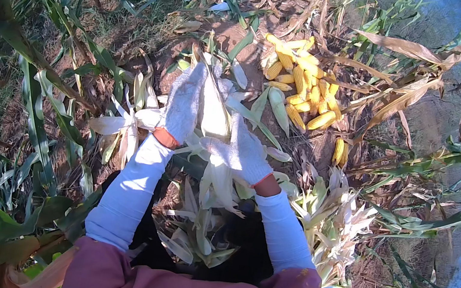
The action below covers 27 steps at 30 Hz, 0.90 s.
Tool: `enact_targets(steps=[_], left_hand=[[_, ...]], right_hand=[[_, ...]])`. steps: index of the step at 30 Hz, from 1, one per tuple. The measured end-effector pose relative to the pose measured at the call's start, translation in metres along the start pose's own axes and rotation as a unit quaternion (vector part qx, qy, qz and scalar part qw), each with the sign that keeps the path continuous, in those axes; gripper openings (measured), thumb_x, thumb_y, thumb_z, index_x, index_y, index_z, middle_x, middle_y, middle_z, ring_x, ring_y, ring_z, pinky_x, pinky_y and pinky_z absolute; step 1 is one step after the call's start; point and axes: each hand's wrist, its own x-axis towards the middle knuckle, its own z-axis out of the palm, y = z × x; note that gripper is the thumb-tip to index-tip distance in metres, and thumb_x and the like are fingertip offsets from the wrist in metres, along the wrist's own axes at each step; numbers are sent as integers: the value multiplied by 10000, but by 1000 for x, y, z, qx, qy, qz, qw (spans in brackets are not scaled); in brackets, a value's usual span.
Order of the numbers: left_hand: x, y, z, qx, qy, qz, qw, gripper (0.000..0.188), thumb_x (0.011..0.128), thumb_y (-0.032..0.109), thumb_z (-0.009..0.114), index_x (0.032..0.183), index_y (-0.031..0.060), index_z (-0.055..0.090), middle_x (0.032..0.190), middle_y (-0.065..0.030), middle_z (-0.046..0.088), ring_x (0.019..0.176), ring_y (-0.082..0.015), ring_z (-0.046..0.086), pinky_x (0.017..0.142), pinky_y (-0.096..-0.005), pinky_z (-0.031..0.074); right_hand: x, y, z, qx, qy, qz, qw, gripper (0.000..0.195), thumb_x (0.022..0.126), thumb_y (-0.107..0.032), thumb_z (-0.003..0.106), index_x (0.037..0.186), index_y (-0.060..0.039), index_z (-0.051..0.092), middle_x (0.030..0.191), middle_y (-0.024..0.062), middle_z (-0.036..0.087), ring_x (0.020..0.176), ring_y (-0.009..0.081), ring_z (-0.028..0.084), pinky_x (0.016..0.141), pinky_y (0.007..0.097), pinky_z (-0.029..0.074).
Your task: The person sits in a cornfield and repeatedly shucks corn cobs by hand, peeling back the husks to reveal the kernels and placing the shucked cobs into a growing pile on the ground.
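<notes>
An ear of corn in its pale husk [213, 116] is between my hands, its dry tip pointing away from me. Along its left side lies my left hand [181, 101], in a white knitted glove with an orange cuff, gripping it. My right hand [248, 149], gloved the same way, grips the husk on the right side near the base; its thumb reaches across the lower end. Peeled husk leaves [220, 185] hang below that hand. The husk and gloves hide the fingertips and any kernels.
Husked yellow ears [309, 84] form a pile ahead to the right, with a single ear [340, 152] nearer. Loose husks [335, 225] are heaped by my right arm, others [126, 126] at the left. Green corn stalks [46, 67] stand left; dry leaves [404, 90] droop at right.
</notes>
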Motion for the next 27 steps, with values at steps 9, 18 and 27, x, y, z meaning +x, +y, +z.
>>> enact_targets(steps=[9,18,27], left_hand=[[-7,11,1,132,-17,72,988,309,964,189,480,1155,-28,589,1051,-107,654,978,-179,602,872,-309,463],[-3,3,1,-86,9,-14,996,301,981,203,447,1112,-13,611,1047,-100,656,943,-188,636,842,-295,494],[-8,-1,13,-217,61,-146,963,262,983,204,445,1049,15,615,933,-68,656,841,-156,638,738,-273,504]], right_hand=[[0,12,10,106,21,8,994,663,765,-351,733,1262,-26,438,1143,200,604,1037,334,613,847,405,486],[3,-1,-6,190,-51,61,979,639,771,-265,725,1292,-35,437,1144,161,604,1042,256,609,896,357,464],[7,25,-3,133,-57,10,989,659,833,-282,658,1362,-3,382,1225,152,564,1090,243,584,937,341,448]])
